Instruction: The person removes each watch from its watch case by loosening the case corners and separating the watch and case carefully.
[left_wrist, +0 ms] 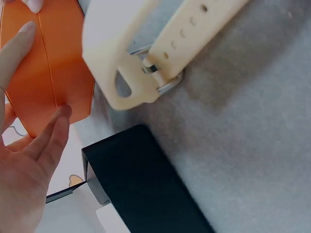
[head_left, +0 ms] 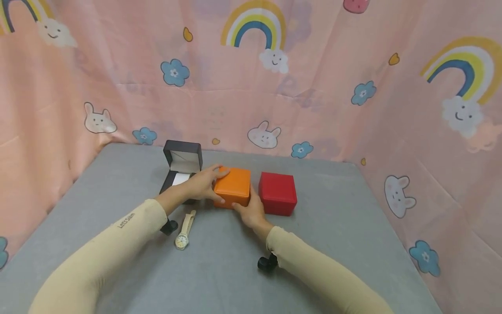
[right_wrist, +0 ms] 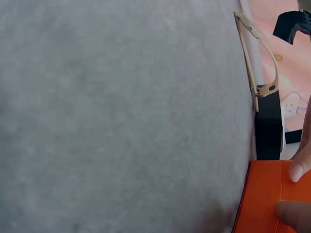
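Orange box (head_left: 233, 186): closed, standing on the grey table (head_left: 333, 226) about midway across and toward its far edge, lid seam visible in both wrist views. Left hand (head_left: 204, 183): laid over the box's left side and top, fingers spread along the lid, thumb at the near left corner; a hold on the box, not a lift. Right hand (head_left: 251, 211): at the box's near right corner, fingertips pressing on the front face by the seam; whether the thumb curls round the right side cannot be told. Red box (head_left: 277, 192): closed, just beside the orange one on its right, a narrow gap between them, untouched. Black box (head_left: 181, 168): open, lid upright, just left of the orange box behind the left hand; a pale lining shows inside, contents not discernible. Watch (head_left: 184, 231): cream strap, round face, lying flat on the table nearer the front edge, below the left wrist, apart from all boxes. Status, as judged: orange box gripped by both hands but lid still down; opening is not yet done, watch remains outside any box.
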A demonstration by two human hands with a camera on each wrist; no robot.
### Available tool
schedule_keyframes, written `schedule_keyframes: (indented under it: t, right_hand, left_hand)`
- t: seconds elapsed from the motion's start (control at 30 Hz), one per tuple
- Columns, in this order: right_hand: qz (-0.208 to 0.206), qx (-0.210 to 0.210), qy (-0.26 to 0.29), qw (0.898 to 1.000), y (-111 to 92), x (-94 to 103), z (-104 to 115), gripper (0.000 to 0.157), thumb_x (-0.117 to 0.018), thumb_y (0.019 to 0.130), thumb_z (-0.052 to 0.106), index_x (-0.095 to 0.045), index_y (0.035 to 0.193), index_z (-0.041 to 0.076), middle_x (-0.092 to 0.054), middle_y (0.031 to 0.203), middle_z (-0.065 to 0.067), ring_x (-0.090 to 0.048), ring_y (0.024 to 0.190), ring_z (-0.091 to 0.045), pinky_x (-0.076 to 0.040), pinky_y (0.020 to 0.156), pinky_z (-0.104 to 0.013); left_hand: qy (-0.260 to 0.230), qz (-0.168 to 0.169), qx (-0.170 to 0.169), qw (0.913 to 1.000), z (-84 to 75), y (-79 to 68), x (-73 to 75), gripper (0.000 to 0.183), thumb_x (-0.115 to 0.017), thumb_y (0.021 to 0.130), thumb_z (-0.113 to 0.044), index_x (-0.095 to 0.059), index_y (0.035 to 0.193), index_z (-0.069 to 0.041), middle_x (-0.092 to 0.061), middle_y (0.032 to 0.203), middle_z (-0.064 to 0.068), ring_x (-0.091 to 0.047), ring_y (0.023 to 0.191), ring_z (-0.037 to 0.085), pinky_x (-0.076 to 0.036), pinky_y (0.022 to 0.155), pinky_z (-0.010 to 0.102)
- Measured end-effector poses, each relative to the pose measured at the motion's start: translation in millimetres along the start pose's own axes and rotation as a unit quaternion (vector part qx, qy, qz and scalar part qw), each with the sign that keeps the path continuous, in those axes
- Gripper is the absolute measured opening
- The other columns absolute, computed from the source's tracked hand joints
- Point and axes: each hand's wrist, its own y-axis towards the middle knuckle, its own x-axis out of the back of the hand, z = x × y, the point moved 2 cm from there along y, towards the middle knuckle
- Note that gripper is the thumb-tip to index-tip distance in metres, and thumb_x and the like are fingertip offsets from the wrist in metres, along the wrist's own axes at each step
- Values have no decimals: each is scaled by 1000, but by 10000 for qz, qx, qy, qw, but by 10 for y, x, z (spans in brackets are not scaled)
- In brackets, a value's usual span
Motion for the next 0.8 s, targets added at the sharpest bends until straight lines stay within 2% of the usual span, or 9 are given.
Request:
schedule_keyframes:
  t: [0.13,0.3,0.43,0.53,0.67,0.8]
  right_hand:
    - [97,-30,83,9999,7,6,-6,81,-73,92,9,-28,159,8,-48,154,-15,-47,141,-31,-33,122,-49]
    - [267,-145,410,9987,2,16,-7,79,-70,93,6,-28,159,7,-44,158,-13,-43,146,-30,-31,123,-50]
    - [232,-229,383,9987,-2,22,-2,77,-71,93,7,-31,158,6,-46,156,-14,-45,143,-30,-33,122,-50]
    - [191,-238,296,9991,-3,14,3,77,-72,92,7,-31,157,5,-48,154,-16,-46,143,-31,-33,122,-49]
    - [136,-219,238,9994,-10,13,12,77,-73,91,8,-32,157,4,-50,152,-17,-48,141,-31,-35,121,-49]
    - [168,-192,243,9994,-12,36,17,76,-72,92,8,-33,157,5,-49,153,-16,-48,141,-30,-34,121,-49]
  left_hand:
    - [-68,-61,22,10000,1,9,-9,103,-89,76,-39,-33,158,-14,-23,165,24,-41,143,43,-39,116,56]
    - [-142,-83,58,9998,-15,11,-4,103,-89,76,-37,-32,158,-12,-23,166,24,-30,150,46,-33,119,59]
    - [-112,-102,84,9998,-38,3,5,103,-89,76,-37,-33,158,-12,-24,165,24,-30,150,47,-33,118,61]
    - [-97,-88,158,9998,-47,-6,17,103,-89,75,-37,-34,158,-12,-25,166,23,-36,147,46,-36,117,60]
    - [-133,-67,213,9997,-60,-4,31,102,-89,75,-38,-36,157,-11,-26,166,22,-53,135,41,-45,111,54]
    - [-276,-91,285,9992,-56,9,32,101,-89,74,-38,-37,157,-13,-26,166,20,-59,128,37,-50,107,50]
